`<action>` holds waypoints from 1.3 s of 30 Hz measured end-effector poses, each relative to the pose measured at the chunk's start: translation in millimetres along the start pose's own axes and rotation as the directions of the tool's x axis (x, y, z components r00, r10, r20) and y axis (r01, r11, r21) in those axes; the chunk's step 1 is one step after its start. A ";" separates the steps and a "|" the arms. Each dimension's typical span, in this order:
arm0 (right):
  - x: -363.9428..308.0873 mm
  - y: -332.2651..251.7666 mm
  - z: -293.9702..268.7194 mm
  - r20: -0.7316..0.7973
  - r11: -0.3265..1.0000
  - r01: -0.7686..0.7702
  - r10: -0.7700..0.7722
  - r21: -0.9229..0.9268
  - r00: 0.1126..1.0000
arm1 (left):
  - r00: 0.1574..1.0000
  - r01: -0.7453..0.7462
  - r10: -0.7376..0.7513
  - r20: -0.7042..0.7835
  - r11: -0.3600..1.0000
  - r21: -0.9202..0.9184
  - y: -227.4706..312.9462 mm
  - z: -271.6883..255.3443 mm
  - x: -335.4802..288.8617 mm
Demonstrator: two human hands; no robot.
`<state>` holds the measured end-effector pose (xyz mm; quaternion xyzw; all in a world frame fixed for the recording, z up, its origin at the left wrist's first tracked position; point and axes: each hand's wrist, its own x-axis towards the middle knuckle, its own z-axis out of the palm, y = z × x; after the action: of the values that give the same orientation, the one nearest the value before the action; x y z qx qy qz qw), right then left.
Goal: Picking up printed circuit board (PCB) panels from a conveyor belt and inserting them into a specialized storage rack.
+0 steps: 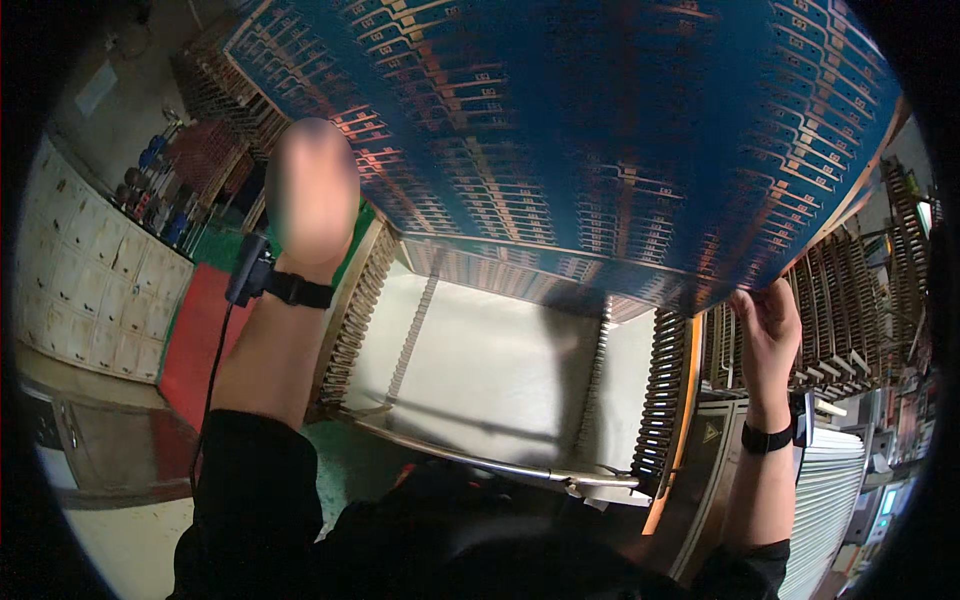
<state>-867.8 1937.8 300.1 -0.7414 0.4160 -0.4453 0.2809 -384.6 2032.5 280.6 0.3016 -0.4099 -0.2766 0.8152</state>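
Observation:
A large blue circuit board panel (560,120) with copper-coloured tracks is held up in front of me, tilted, filling the upper view. My right hand (770,320) pinches its lower right edge between thumb and fingers. At the panel's left edge is my left hand (312,195), its fingers blurred out, so its grip does not show. Below the panel stands a rack (455,460) with coiled springs along both sides and a pale inner surface. Behind the held panel's lower edge, another patterned panel (480,272) shows inside the rack.
White lockers (90,260) line the left wall, with a red floor area (195,350) beside them. More slotted racks (810,310) stand at the right, above a stack of thin pale sheets (825,505). A lit screen (888,500) is at far right.

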 end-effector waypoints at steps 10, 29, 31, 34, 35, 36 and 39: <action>10.7 19.2 10.2 -0.087 0.972 0.088 -0.110 -0.220 0.990 | 0.991 0.017 0.012 -0.135 0.978 0.206 29.3 5.1 10.3; -11.9 63.0 21.4 -0.195 0.973 0.145 -0.179 -0.178 0.964 | 1.000 0.014 -0.014 -0.003 0.980 0.201 2.0 21.4 4.3; -20.6 58.2 10.2 -0.236 0.998 0.052 -0.061 -0.044 0.970 | 1.000 -0.002 0.002 0.000 0.988 0.153 -1.8 14.1 8.6; -20.7 32.4 8.0 -0.111 0.998 0.024 -0.018 0.052 0.994 | 0.998 -0.061 0.060 0.024 0.994 0.091 9.1 13.0 10.0; -20.0 20.9 6.7 -0.073 0.999 0.021 -0.019 0.034 0.997 | 0.999 -0.048 0.048 0.004 0.997 0.066 15.0 20.6 6.8; -20.4 18.0 7.9 -0.036 1.000 0.012 -0.011 0.013 0.999 | 0.998 -0.057 0.059 -0.019 0.996 0.063 14.9 27.7 3.0; -19.5 23.8 14.9 0.010 0.998 -0.061 0.061 -0.034 0.998 | 0.996 -0.081 0.079 0.037 0.994 0.075 14.0 21.0 -5.3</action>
<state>-868.2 1943.6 266.4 -0.7355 0.4443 -0.4254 0.2841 -402.0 2039.9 298.1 0.3112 -0.4455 -0.2328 0.8065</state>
